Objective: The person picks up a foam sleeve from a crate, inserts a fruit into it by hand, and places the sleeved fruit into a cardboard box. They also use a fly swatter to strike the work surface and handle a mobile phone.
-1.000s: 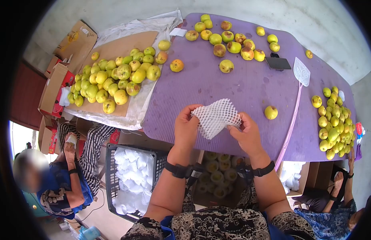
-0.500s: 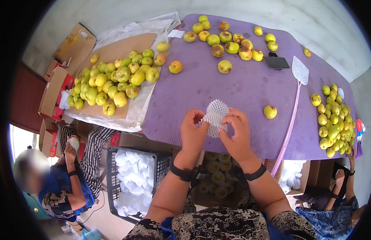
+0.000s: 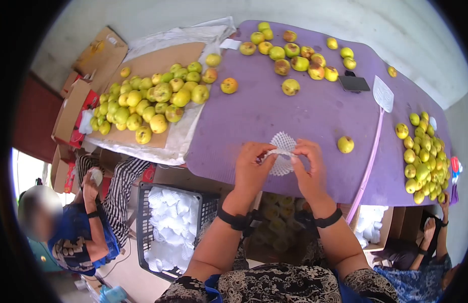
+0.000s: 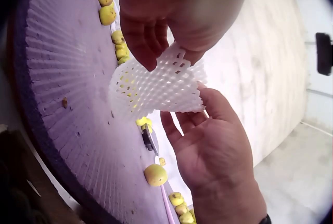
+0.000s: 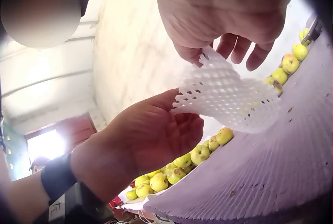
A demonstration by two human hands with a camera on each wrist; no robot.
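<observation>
Between both hands is a white foam fruit net (image 3: 282, 166), its lattice of small holes plain in the left wrist view. My left hand (image 3: 252, 169) pinches one side of its near edge between thumb and fingers. On the opposite side my right hand (image 3: 310, 165) pinches the same edge. The far end of the net (image 5: 255, 109) flares out over the table. Nothing shows inside it. Both hands are above the near edge of the purple-covered table (image 3: 234, 121), and a single apple (image 3: 345, 144) lies to their right.
Apples are heaped at the left (image 3: 163, 92) and right, with blemished ones (image 3: 299, 63) at the back. A pink-handled fly swatter (image 3: 374, 146) lies beside a dark phone (image 3: 354, 84). Below stand a black crate (image 3: 208, 209) of foam nets and a box of apples. People sit at both sides.
The foam net was spread flat between the hands, then turned and narrowed. Now its edge is gathered between the fingertips and its far end points away. The hands have come closer together.
</observation>
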